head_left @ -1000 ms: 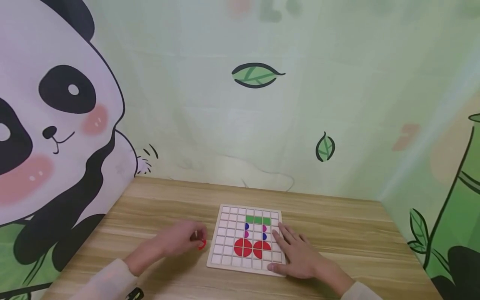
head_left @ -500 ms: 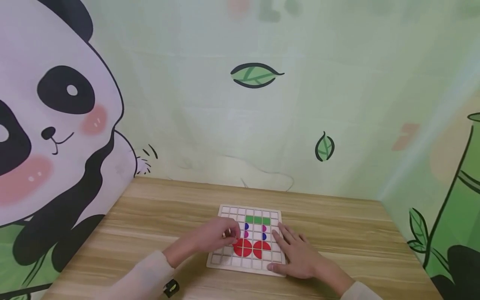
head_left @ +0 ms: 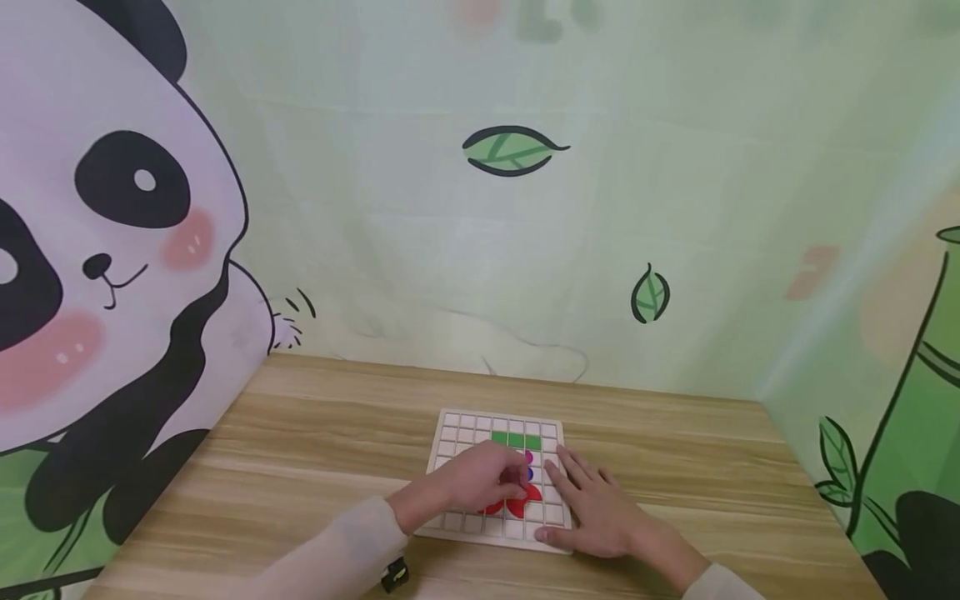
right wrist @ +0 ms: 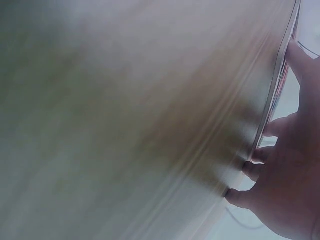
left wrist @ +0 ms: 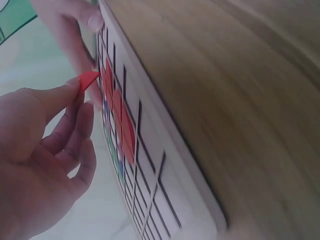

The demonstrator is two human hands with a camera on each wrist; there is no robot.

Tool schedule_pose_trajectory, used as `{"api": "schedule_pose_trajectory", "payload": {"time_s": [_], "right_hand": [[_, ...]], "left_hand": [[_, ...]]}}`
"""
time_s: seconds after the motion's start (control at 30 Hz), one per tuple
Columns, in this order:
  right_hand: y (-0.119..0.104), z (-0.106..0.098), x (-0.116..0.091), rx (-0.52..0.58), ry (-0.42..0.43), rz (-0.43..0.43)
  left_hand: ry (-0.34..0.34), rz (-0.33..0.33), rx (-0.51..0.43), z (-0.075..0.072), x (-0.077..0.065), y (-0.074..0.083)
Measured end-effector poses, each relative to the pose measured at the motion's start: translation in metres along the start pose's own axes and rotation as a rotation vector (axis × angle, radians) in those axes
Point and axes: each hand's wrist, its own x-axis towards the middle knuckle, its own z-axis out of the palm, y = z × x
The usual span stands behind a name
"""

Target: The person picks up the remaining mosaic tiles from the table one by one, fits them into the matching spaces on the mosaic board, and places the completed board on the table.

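A white grid board point(head_left: 450, 421) lies on the wooden table, with green squares point(head_left: 516, 440) near its far side and red pieces point(head_left: 517, 507) nearer the front. Small pink and blue pieces point(head_left: 530, 473) sit between them, partly covered by my left hand. Above the board my left hand point(head_left: 483, 477) pinches a red quarter-circle tile point(left wrist: 88, 80) between thumb and forefinger, its pointed tip close to the grid in the left wrist view. My right hand point(head_left: 600, 510) rests with spread, straight fingers on the board's right edge; the right wrist view shows its fingertips along that edge.
The wooden table point(head_left: 675, 450) extends around the board. Behind it hangs a pale green backdrop point(head_left: 420, 208) with printed leaves and a large panda point(head_left: 135, 250). A dark strap or band point(head_left: 394, 575) shows under my left sleeve.
My left hand has carried the red tile rightward, from beside the board to over its red pieces. My right hand has stayed on the board's right edge.
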Motion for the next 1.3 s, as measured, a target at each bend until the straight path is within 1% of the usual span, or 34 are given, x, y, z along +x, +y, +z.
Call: {"api": "schedule_pose_trajectory", "payload": {"time_s": [0.13,0.23,0.4,0.57,0.67,0.87,1.17,1.3], "right_hand": [[0.000,0.001,-0.001,-0.001,0.015,-0.015],[0.000,0.002,-0.001,-0.007,0.022,-0.017],[0.000,0.002,-0.001,-0.006,0.023,-0.018],[0.001,0.003,-0.001,-0.008,0.024,-0.020],[0.001,0.003,-0.001,-0.004,0.023,-0.020],[0.001,0.002,-0.001,-0.002,0.024,-0.024],[0.003,0.005,0.000,0.008,0.024,-0.016],[0.004,0.004,0.001,0.007,0.019,-0.012]], "left_hand": [[0.009,0.016,0.106,0.007,0.006,0.006],[0.014,0.021,0.159,0.011,0.011,0.008],[0.004,0.029,0.149,0.016,0.015,0.007],[-0.047,0.012,0.097,0.017,0.015,0.007],[-0.065,0.005,0.080,0.019,0.015,0.006],[-0.058,0.003,0.080,0.021,0.018,0.005],[-0.033,0.037,0.096,0.025,0.020,0.003],[-0.026,0.022,0.108,0.025,0.019,0.003]]}}
